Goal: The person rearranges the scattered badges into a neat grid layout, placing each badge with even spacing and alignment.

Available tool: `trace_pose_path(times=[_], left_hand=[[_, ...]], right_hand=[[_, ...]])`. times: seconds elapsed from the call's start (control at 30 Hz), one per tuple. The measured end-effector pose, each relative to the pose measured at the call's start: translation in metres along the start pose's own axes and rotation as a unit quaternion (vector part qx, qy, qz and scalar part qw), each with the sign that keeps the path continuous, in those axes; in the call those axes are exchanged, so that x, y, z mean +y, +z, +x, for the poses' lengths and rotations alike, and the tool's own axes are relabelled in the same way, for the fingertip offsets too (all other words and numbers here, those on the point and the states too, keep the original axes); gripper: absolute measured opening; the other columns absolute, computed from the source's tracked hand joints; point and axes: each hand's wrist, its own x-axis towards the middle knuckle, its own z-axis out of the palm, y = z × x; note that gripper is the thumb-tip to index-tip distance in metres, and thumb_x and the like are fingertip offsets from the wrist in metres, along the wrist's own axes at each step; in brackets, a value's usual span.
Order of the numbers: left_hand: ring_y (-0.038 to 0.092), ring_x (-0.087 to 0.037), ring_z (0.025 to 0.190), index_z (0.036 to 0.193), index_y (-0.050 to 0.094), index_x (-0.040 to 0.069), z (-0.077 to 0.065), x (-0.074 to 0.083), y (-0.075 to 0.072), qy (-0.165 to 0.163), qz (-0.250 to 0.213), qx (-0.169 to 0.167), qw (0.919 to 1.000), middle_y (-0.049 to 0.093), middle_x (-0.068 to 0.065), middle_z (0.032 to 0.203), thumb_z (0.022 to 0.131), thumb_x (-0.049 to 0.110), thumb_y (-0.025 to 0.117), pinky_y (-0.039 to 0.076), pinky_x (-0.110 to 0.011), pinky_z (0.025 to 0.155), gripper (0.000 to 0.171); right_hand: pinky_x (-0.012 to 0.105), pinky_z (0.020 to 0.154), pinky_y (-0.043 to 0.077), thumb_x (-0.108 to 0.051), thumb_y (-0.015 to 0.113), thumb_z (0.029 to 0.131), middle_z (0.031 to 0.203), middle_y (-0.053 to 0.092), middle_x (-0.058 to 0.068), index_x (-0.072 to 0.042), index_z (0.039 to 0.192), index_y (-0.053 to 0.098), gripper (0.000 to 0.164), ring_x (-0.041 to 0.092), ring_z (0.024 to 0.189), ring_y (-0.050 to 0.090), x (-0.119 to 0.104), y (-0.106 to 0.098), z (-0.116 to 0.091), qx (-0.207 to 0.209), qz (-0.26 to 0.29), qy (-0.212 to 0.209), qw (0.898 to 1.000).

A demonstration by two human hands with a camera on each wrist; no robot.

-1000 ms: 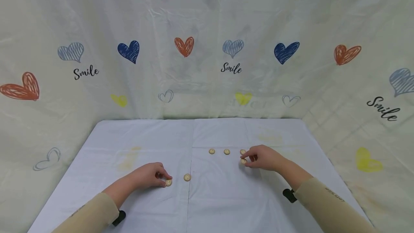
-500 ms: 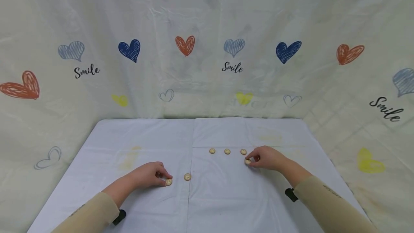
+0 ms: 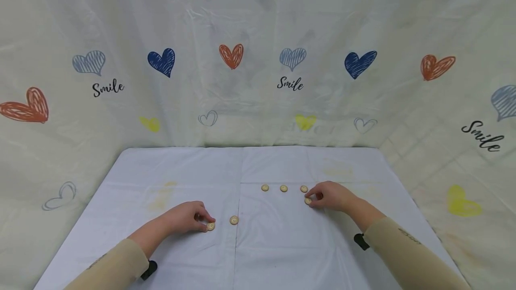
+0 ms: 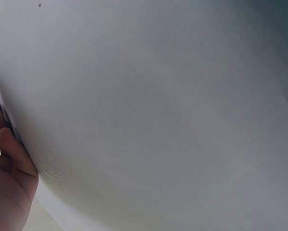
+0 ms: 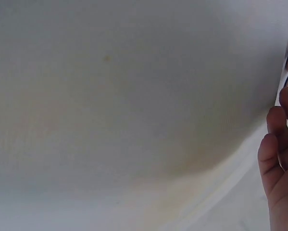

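Observation:
On the left of the table, my left hand (image 3: 187, 217) pinches a round wooden button (image 3: 211, 226) between thumb and finger, low against the cloth. Just right of it lies a second button (image 3: 234, 220), untouched. My right hand (image 3: 332, 197) holds another button (image 3: 308, 201) by its edge with thumb and forefinger. Behind that one, three buttons form a row: a left one (image 3: 264, 188), a middle one (image 3: 284, 188) and a right one (image 3: 304, 189), the last close to my right fingertips. Both wrist views show mostly cloth, with part of each hand at the frame's edge.
A white cloth (image 3: 278, 263) with creases and faint yellow stains covers the table. Behind and beside it hangs a pale curtain (image 3: 258, 21) printed with hearts and the word Smile. A small black device sits under each sleeve cuff.
My right hand has shifted slightly right with its button, away from the row, uncovering the row's right button. My left hand keeps its place, still pinching its button.

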Motion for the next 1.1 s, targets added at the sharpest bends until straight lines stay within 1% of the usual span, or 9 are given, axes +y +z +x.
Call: trace_pose_path(times=[0.17, 0.33, 0.5, 0.6, 0.7, 0.77, 0.93, 1.1], left_hand=[[0.051, -0.006, 0.079, 0.102, 0.079, 0.033, 0.001, -0.001, 0.001, 0.000, 0.003, -0.001, 1.0000, 0.056, 0.015, 0.084, 0.082, 0.026, 0.082, 0.044, -0.027, 0.072, 0.021], [0.051, -0.007, 0.080, 0.101, 0.079, 0.034, 0.001, -0.001, 0.000, -0.005, 0.004, -0.001, 1.0000, 0.056, 0.015, 0.085, 0.082, 0.025, 0.082, 0.044, -0.028, 0.073, 0.021], [0.051, -0.007, 0.081, 0.101, 0.079, 0.034, 0.000, 0.000, -0.001, -0.009, 0.003, 0.001, 1.0000, 0.056, 0.015, 0.085, 0.081, 0.026, 0.082, 0.045, -0.028, 0.074, 0.022], [0.052, -0.007, 0.081, 0.102, 0.079, 0.034, 0.001, -0.001, -0.001, -0.008, 0.003, 0.000, 1.0000, 0.056, 0.015, 0.086, 0.082, 0.025, 0.082, 0.045, -0.028, 0.075, 0.022], [0.051, -0.007, 0.082, 0.102, 0.079, 0.035, 0.001, -0.001, 0.000, -0.009, 0.004, 0.000, 1.0000, 0.056, 0.015, 0.086, 0.082, 0.025, 0.082, 0.045, -0.028, 0.075, 0.023], [0.051, -0.007, 0.082, 0.102, 0.079, 0.035, 0.002, -0.002, 0.000, -0.011, 0.004, -0.001, 0.9999, 0.056, 0.015, 0.085, 0.082, 0.025, 0.082, 0.045, -0.028, 0.075, 0.023], [0.051, -0.008, 0.080, 0.102, 0.079, 0.033, 0.002, -0.001, 0.000, -0.013, 0.004, -0.002, 0.9999, 0.056, 0.014, 0.085, 0.082, 0.024, 0.082, 0.044, -0.028, 0.073, 0.022], [0.051, -0.009, 0.081, 0.102, 0.079, 0.032, 0.002, 0.000, 0.003, -0.010, -0.001, -0.003, 0.9999, 0.056, 0.014, 0.085, 0.082, 0.023, 0.082, 0.044, -0.029, 0.074, 0.022]], right_hand=[[0.029, 0.064, 0.041, -0.033, 0.081, 0.083, 0.071, 0.055, -0.009, -0.025, 0.110, 0.078, 0.029, 0.010, 0.069, 0.049, -0.001, -0.003, -0.002, 0.009, 0.031, 0.025, 0.999], [0.029, 0.064, 0.041, -0.035, 0.081, 0.082, 0.071, 0.054, -0.007, -0.023, 0.112, 0.077, 0.033, 0.012, 0.068, 0.049, -0.004, -0.007, -0.005, 0.017, 0.048, 0.023, 0.998], [0.029, 0.063, 0.042, -0.034, 0.081, 0.083, 0.073, 0.056, -0.007, -0.024, 0.110, 0.078, 0.029, 0.013, 0.070, 0.050, -0.007, -0.004, -0.004, 0.014, 0.065, 0.024, 0.997], [0.028, 0.063, 0.042, -0.031, 0.081, 0.083, 0.073, 0.055, -0.008, -0.022, 0.109, 0.078, 0.028, 0.011, 0.070, 0.050, -0.014, -0.003, -0.002, 0.007, 0.062, 0.007, 0.998], [0.027, 0.065, 0.043, -0.030, 0.081, 0.083, 0.073, 0.055, -0.008, -0.021, 0.108, 0.078, 0.027, 0.010, 0.070, 0.050, -0.024, 0.000, 0.002, 0.002, 0.058, -0.020, 0.998], [0.027, 0.065, 0.043, -0.031, 0.081, 0.083, 0.073, 0.054, -0.010, -0.022, 0.108, 0.078, 0.027, 0.008, 0.070, 0.050, -0.031, 0.003, 0.007, -0.003, 0.052, -0.034, 0.998], [0.026, 0.067, 0.044, -0.034, 0.081, 0.083, 0.074, 0.056, -0.012, -0.026, 0.110, 0.078, 0.027, 0.006, 0.071, 0.050, -0.056, 0.011, 0.021, -0.025, 0.043, -0.051, 0.997], [0.025, 0.065, 0.044, -0.033, 0.080, 0.084, 0.073, 0.057, -0.013, -0.027, 0.113, 0.077, 0.029, 0.005, 0.068, 0.051, -0.087, 0.021, 0.037, -0.047, 0.043, -0.089, 0.994]])
